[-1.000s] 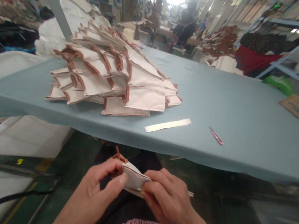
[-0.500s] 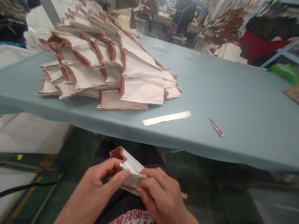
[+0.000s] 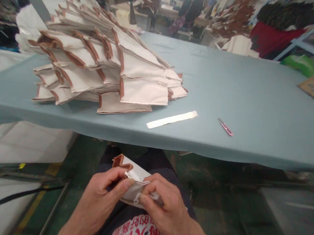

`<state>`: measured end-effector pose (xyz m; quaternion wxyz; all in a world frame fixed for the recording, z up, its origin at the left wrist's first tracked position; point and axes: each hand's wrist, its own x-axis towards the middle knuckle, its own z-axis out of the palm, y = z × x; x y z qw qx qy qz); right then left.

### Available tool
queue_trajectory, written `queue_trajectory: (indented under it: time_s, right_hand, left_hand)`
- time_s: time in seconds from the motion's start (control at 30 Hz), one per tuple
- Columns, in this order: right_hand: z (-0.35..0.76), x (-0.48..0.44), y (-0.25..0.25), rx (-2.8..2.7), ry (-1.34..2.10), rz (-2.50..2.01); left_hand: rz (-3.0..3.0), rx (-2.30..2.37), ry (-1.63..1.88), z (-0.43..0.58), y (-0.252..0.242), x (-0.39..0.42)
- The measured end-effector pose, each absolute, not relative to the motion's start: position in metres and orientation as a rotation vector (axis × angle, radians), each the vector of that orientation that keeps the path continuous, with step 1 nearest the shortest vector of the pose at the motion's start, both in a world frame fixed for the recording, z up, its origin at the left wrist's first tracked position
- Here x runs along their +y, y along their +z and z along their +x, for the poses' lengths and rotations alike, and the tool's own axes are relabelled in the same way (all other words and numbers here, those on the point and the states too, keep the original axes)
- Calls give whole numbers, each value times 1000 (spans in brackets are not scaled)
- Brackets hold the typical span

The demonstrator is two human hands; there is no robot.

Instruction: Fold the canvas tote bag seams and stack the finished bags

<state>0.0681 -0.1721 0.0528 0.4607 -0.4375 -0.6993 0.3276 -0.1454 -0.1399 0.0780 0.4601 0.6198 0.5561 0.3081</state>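
**Two hands grip one pouch under the counter edge**

Both hands work low, over the lap (image 3: pixel 160 162), in front of the counter (image 3: pixel 252 96). The left hand (image 3: pixel 103 196) is closed on the pouch (image 3: pixel 135 173), with the thumb pressing on the cream cloth and the fingers behind it. The right hand (image 3: pixel 165 206) pinches the lower edge of the same pouch with its fingertips. The brown trim of the pouch points up and away from the person.

On the counter, at the left, lies a big pile (image 3: pixel 102 71) of similar cream pieces with brown edges, spread like a fan. Just beside the pile lies a pale strip (image 3: pixel 172 119), flat. Further right, apart from the strip, lies a small pink cutter (image 3: pixel 225 127).
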Motion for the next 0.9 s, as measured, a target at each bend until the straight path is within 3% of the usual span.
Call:
queue_trajectory:
  time_s: [0.2,0.5,0.73,0.9]
  right_hand:
    - [70,-178,46,-1601,988,-1130]
    - [74,-181,46,-1616,920,-1108]
    - [81,-177,43,-1934,474,-1082]
    - [79,-166,43,-2103,191,-1022]
  left_hand:
    - [1515,1366,736,-140,76,-141]
    - [1361,1223,713,-142,78,-147]
    - [1268,1400,774,-138,75,-145]
    - [1619,1623,759,-141,82,-140]
